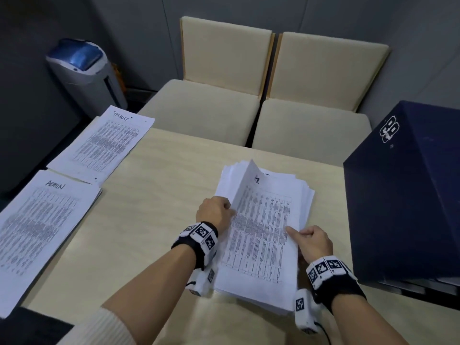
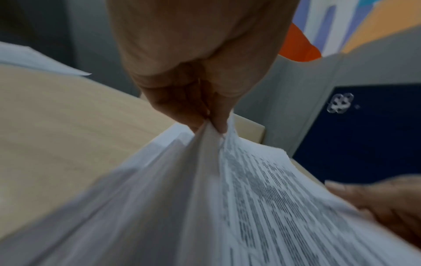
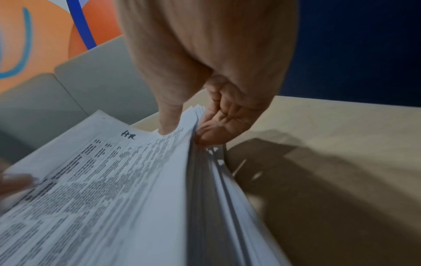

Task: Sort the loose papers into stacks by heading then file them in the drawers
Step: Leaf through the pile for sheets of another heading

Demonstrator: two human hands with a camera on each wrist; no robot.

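At table (image 1: 154, 185) centre, a thick paper pile (image 1: 261, 277) lies between both hands; left hand (image 1: 214, 212) pinches the left edge of the top sheet (image 1: 258, 220), marked "HR", lifting it w/ thumb & fingers. Right hand (image 1: 314, 241) grips the pile's right edge, thumb on top, fingers curled under. Two sorted stacks at 9–10 o'clock: "ADMIN" stack (image 1: 37, 232) & another stack (image 1: 104, 143); dark blue box (image 1: 408, 195) at 3 o'clock.

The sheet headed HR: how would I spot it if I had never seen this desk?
Find the pale wooden table, then the thick, uneven pile of white printed papers beside the dark blue box. The top sheet, pinched by the left hand with its left edge raised, bears handwritten HR, unlike the flat stacks headed ADMIN and one illegible word on the table's left side.
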